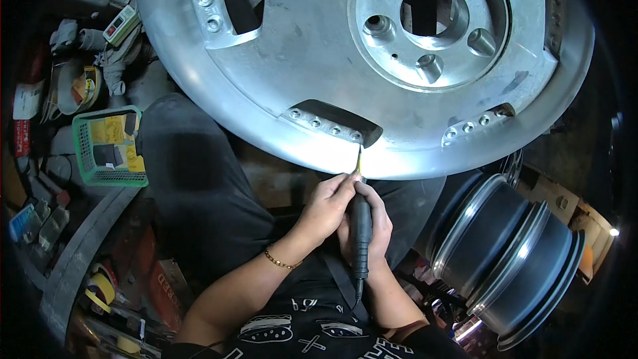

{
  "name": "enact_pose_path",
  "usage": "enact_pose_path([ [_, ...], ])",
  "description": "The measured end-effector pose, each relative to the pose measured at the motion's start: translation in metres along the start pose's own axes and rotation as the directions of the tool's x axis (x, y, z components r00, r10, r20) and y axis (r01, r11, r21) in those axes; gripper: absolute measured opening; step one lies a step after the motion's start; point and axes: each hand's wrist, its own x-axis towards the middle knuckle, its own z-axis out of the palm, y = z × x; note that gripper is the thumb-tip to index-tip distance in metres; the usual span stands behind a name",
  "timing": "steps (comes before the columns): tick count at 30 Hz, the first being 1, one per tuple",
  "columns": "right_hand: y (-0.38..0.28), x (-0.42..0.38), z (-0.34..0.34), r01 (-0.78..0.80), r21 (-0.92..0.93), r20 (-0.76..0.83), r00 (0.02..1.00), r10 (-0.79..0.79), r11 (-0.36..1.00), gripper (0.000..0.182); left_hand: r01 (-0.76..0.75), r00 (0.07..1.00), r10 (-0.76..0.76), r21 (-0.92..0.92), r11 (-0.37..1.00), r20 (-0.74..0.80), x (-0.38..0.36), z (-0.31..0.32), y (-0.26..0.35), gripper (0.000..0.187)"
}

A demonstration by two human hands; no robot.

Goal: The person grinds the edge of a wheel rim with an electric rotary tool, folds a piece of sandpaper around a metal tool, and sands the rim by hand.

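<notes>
A large bare-metal wheel rim point(299, 60) fills the upper part of the view, face up above my knees. My right hand point(377, 223) is wrapped round a black corded rotary tool point(361, 226), held upright with its cord end towards me. With fingers pinched at the tool's front end, my left hand point(327, 201) meets the right one. A thin yellowish bit point(360, 159) sticks out beyond the fingers. Its tip is at the last small hole beside a dark curved slot point(345, 119) near the rim's lower edge.
Stacked dark wheels point(505, 252) with shiny lips stand at the right. On the left, a green plastic basket point(109, 177) holds yellow and dark sandpaper pieces. A switched power strip point(121, 25), tape rolls point(101, 290) and assorted tools crowd that side. My dark-trousered knee point(186, 153) lies beside the basket.
</notes>
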Motion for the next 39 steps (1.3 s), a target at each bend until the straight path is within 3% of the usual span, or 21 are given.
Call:
enact_pose_path([
  [9, -0.0005, -0.0007, -0.002, 0.012, -0.018, -0.004, 1.0, -0.012, 1.0, 0.055, 0.053, 0.999, -0.053, -0.026, 0.998, -0.008, 0.0001, 0.0013, -0.0006, 0.028],
  [18, -0.001, -0.0017, -0.0007, 0.002, -0.003, -0.016, 1.0, -0.002, 1.0, 0.055, -0.016, 1.0, 0.017, -0.012, 1.0, 0.005, 0.0014, 0.0017, -0.0022, 0.035],
  [21, -0.0026, -0.0007, 0.0003, -0.059, 0.006, 0.005, 0.998, 0.059, 0.998, 0.048, 0.026, 0.999, -0.027, -0.042, 0.999, -0.022, -0.0003, 0.0002, -0.0012, 0.028],
  [27, -0.0004, -0.002, 0.0003, 0.027, -0.029, -0.039, 0.999, -0.028, 0.999, 0.055, 0.011, 1.0, -0.011, -0.002, 1.0, -0.018, 0.0004, 0.0022, -0.0015, 0.032],
  [30, -0.001, -0.003, -0.0004, 0.018, -0.02, -0.032, 0.999, -0.018, 1.0, 0.055, 0.022, 0.999, -0.021, -0.033, 0.999, 0.026, -0.0002, 0.0012, -0.0009, 0.026],
  [32, -0.0033, -0.0036, -0.0013, -0.103, 0.042, 0.026, 0.994, 0.102, 0.994, 0.049, 0.029, 0.999, -0.03, -0.044, 0.999, -0.033, -0.0017, 0.0024, 0.001, 0.026],
  [39, -0.0017, -0.0057, -0.0006, -0.036, -0.014, -0.04, 0.999, 0.036, 0.999, 0.048, 0.071, 0.997, -0.07, -0.027, 0.997, 0.014, -0.0017, 0.0039, 0.0042, 0.025],
])
